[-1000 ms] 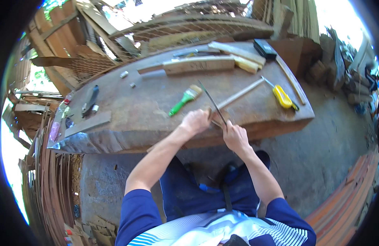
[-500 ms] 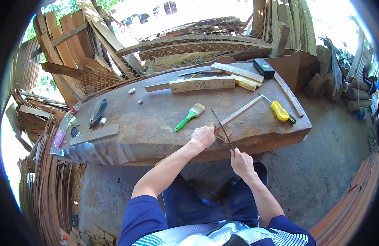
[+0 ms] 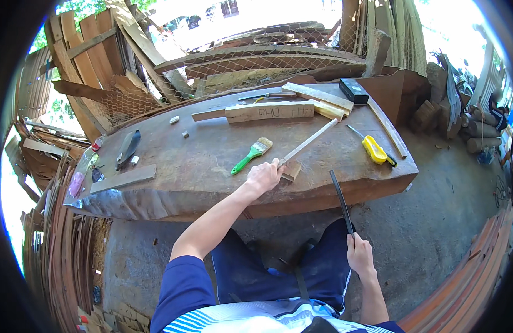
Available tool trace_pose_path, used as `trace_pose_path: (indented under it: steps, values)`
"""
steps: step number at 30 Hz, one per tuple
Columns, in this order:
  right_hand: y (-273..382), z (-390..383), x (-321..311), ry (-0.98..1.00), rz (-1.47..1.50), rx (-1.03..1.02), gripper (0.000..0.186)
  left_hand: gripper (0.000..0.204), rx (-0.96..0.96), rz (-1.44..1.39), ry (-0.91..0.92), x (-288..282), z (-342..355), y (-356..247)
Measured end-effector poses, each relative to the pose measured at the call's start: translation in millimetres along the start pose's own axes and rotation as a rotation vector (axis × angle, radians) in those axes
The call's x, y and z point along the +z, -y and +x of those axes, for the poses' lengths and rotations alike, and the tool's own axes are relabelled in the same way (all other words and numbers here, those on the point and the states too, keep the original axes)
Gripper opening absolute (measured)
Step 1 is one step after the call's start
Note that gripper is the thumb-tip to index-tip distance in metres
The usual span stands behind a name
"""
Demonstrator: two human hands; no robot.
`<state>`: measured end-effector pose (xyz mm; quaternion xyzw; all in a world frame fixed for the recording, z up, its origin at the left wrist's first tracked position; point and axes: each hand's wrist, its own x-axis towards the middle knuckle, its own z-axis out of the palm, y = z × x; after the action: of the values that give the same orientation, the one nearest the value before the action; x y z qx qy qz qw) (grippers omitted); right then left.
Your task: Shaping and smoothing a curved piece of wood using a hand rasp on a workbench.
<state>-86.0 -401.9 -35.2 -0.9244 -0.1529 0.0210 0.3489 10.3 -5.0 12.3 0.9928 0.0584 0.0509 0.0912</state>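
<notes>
My left hand (image 3: 264,176) is closed around the near end of a thin wooden strip (image 3: 309,141) at the front edge of the workbench. The strip slants away to the right across the bench top. Beside my fingers lies a small wood block (image 3: 291,171). My right hand (image 3: 360,254), lower and in front of the bench, grips a long, narrow dark blade (image 3: 342,201) whose tip points up toward the bench. The blade stands apart from the strip; its exact kind is unclear. A green-handled paintbrush (image 3: 252,156) rests just beyond my left hand.
A yellow-handled tool (image 3: 376,150) lies on the right of the wooden bench (image 3: 195,166). Farther back are a thick marked wood piece (image 3: 270,112), more strips and a black box (image 3: 354,91). A flat board (image 3: 123,179) lies left. Planks (image 3: 478,266) are stacked at lower right.
My right hand has drawn the blade away from the strip, down and to the right. My left hand and the strip have shifted slightly left, still together.
</notes>
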Motion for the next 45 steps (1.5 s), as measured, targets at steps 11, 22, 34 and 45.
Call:
trace_pose_path:
  steps: [11,22,34,45]
  values:
    - [20,14,51,0.205,0.179,-0.102,0.03,0.036,0.028,-0.088,-0.068,-16,-28,14]
    - [37,38,49,0.362,0.333,0.097,0.038,0.042,0.085,-0.102,0.135,-20,-29,20]
    - [32,42,54,0.328,0.283,-0.009,0.037,0.051,-0.032,-0.132,0.123,-8,14,23]
    - [14,40,93,-0.004,0.392,-0.113,0.023,0.051,0.006,-0.012,0.044,14,11,15]
